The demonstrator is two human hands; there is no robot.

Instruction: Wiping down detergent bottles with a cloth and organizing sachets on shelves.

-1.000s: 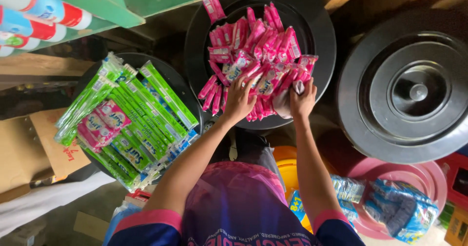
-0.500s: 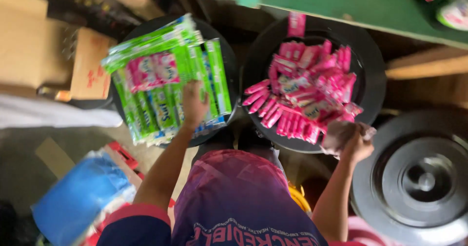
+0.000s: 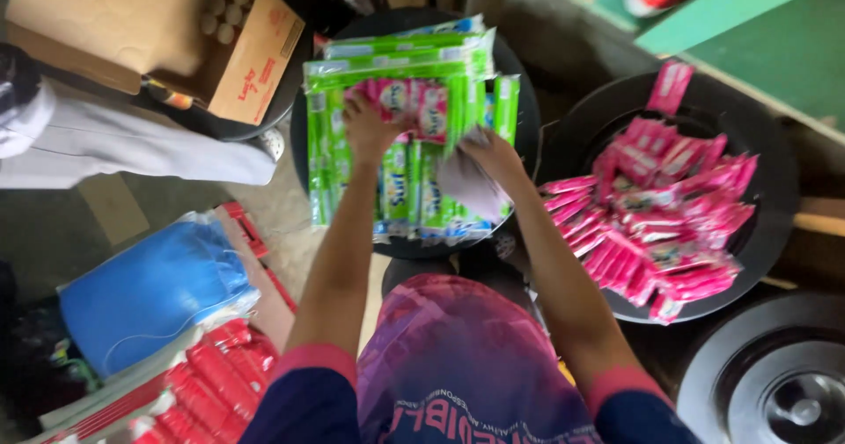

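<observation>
Strips of green sachets (image 3: 414,74) lie piled on a round black lid (image 3: 519,74) in front of me, with a pink packet (image 3: 414,110) on top. My left hand (image 3: 370,132) rests on the pile beside the pink packet, fingers curled on it. My right hand (image 3: 493,158) is over the right part of the pile and grips a crumpled grey cloth (image 3: 466,184). To the right, a second black lid (image 3: 775,189) carries a heap of pink sachets (image 3: 669,215).
An open cardboard box (image 3: 255,57) stands at the upper left above a white sack (image 3: 141,158). A blue plastic bundle (image 3: 150,290) and red packets (image 3: 211,382) lie at the lower left. Another black lid (image 3: 775,382) is at the lower right, a green shelf (image 3: 766,22) at the upper right.
The view has swung left from the pink sachets to the green pile. My left hand went to the green sachets first, then my right hand followed with the cloth.
</observation>
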